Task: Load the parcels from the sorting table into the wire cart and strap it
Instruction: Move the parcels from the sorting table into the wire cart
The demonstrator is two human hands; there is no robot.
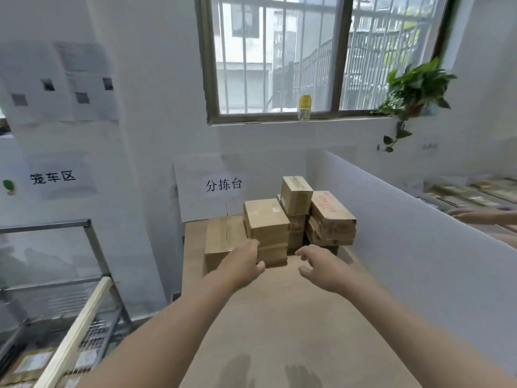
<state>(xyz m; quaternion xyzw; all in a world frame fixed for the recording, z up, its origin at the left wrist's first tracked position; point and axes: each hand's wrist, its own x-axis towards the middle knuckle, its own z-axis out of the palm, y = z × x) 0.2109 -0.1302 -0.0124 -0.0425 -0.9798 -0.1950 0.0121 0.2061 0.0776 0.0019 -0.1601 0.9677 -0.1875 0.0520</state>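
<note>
Parcels (279, 219) of brown cardboard stand heaped at 12 o'clock, at the far end of the sorting table (279, 317). They are pushed up against the white wall and its paper sign (223, 184), likely so the near wood-look top is free for handling. They are plain rectangular boxes with taped seams, matt and a little dented at the corners. A low flat box (221, 236) lies at 11 o'clock, next to a middle stack (265, 228) with a small box (296, 194) perched on top. A box with red print (331, 214) sits tilted at 1 o'clock.

The left hand (243, 261) reaches to the left corner of the middle stack, fingers straight and thumb out. Its fingertips are hidden against the cardboard, so I cannot tell whether they touch. The right hand (316, 264) hovers just short of the stack's right side, fingers spread and loosely bent, holding nothing.

Both hands bracket the same stack — to my eye the set-up for a two-sided lift, which suits stiff boxes whose smooth faces could slip from one palm.

The wire cart (56, 226) stands at 8 o'clock, beside and below the table edge — grey metal frame and mesh, with labelled boxes already inside. A smooth white partition (419, 233) walls off the table at 3 o'clock.
</note>
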